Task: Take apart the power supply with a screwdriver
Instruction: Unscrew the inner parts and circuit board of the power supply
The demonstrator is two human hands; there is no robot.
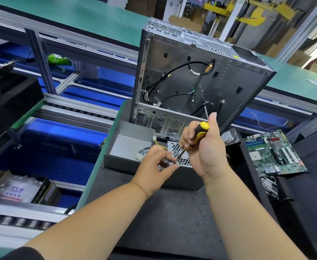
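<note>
- Conveyor rollers (75, 109) run along the left, beyond the green edge of the dark surface (172, 212); boxed goods (17, 188) sit lower left, partly cut off by a rail.
- Power supply (129, 145) lies near the left edge of the surface, its open metal shell facing up, with little margin on that side; bare surface extends toward the near side.
- Left hand (154, 169): fingers pinch at the perforated grille (180, 152) where the tool tip meets it; the screw itself is hidden by the fingertips.
- Screwdriver (197, 136), yellow and black handle, slants down left to the grille.
- Right hand (204, 147): fingers clenched round the handle, thumb raised; it covers the right end of the power supply.
- Computer case (200, 76) stands open just behind, loose cables inside.
- Hard drive (228, 136) is mostly hidden behind the right hand.
- Motherboard (273, 151) lies at the right, its near corner overhanging parts too dim to identify.
</note>
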